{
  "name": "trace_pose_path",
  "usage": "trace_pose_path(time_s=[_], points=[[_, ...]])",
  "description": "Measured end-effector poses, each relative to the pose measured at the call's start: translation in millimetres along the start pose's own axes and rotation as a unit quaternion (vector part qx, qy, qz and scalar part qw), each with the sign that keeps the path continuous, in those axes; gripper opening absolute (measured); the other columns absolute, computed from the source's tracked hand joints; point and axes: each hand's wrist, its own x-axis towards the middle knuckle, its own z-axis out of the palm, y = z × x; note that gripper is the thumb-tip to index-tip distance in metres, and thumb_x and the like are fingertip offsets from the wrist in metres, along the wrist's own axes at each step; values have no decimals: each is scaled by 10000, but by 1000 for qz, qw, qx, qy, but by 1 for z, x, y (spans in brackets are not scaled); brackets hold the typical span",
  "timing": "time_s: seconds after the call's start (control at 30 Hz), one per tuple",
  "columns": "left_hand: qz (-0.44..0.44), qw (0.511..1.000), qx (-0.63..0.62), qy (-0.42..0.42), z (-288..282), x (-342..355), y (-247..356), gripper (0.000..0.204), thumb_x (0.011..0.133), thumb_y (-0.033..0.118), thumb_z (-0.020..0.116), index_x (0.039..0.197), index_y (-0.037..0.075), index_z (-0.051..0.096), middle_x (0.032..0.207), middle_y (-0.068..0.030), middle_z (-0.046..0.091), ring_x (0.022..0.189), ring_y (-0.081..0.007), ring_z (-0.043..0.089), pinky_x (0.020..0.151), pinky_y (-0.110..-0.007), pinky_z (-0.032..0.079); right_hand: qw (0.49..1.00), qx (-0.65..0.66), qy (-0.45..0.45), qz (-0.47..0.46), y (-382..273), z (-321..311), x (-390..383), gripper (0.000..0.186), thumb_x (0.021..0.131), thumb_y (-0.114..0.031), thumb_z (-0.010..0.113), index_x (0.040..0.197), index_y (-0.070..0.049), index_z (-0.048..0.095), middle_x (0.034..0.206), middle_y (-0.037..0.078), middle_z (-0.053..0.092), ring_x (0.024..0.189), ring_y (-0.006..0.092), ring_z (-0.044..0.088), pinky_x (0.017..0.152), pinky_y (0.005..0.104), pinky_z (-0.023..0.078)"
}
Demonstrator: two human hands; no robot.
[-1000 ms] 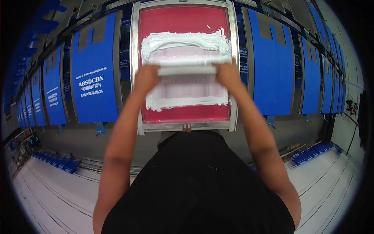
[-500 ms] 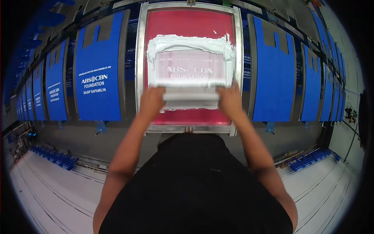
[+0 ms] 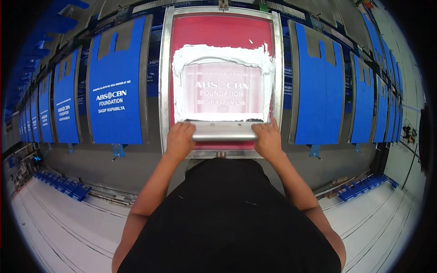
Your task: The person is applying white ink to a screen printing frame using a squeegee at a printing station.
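A screen-printing squeegee (image 3: 224, 131) with a silver metal handle lies crosswise over the near part of a screen. My left hand (image 3: 180, 138) is closed round its left end, my right hand (image 3: 267, 137) round its right end. The screen frame (image 3: 166, 77) is metal, with red mesh (image 3: 221, 30) stretched inside. Thick white ink (image 3: 223, 53) is heaped at the far side and down both sides of the printing area, with a thin line of it along the squeegee's blade. White lettering (image 3: 221, 93) shows through the pale, wiped middle of the mesh.
On the left, blue bags (image 3: 111, 91) with white print lie flat on boards in a row. More blue bags (image 3: 318, 91), without visible print, lie on boards to the right. Metal clamps (image 3: 223, 4) stand at the screen's far edge. Folded blue pieces (image 3: 63, 184) hang lower left.
Both hands have drawn the squeegee toward my body, from the lower middle of the screen to near its close edge. More lettering shows behind it.
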Motion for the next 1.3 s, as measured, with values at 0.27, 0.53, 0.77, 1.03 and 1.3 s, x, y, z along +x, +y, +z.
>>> trace_pose_path(time_s=[0.27, 0.53, 0.77, 1.03, 1.3], points=[[-66, 993, 86, -53, -46, 200, -57, 321, 697, 349, 766, 888, 102, 694, 856, -147, 688, 822, -344, 659, 753, -435, 531, 997, -63, -52, 15, 49, -66, 204, 393, 683, -123, 614, 1070, -153, 682, 973, 121, 695, 966, 302, 654, 952, 467, 443], [-42, 957, 44, 282, -77, 122, -14, 544, 784, 417, 726, 1185, 74, 589, 1011, -174, 661, 914, -326, 643, 816, -398, 504, 997, -42, -43, -52, 60, -130, 247, 508, 655, -127, 565, 1151, -125, 672, 1098, 166, 659, 1017, 335, 628, 914, 398, 498], [-296, 808, -368, -352, 77, -98, 62, 428, 918, 426, 605, 903, 3, 665, 773, -80, 649, 699, -161, 587, 665, -325, 467, 992, -28, -108, -55, 64, -100, 284, 527, 606, -136, 699, 1124, -48, 662, 1043, 191, 679, 957, 351, 652, 867, 386, 510], [-237, 770, -534, -256, 88, -109, 78, 414, 966, 395, 547, 842, 18, 664, 710, 14, 620, 671, -65, 545, 603, -243, 441, 994, -32, -32, -95, 14, -93, 268, 539, 631, -90, 598, 1168, -87, 648, 1089, 200, 656, 1033, 359, 616, 901, 413, 488], [-257, 726, -585, -253, 65, -103, 84, 435, 971, 409, 524, 771, 40, 640, 621, 15, 547, 558, -69, 498, 519, -228, 403, 996, -47, -41, -60, -51, -48, 83, 488, 657, -71, 615, 1138, -147, 653, 1007, 136, 672, 989, 317, 618, 839, 430, 493]])
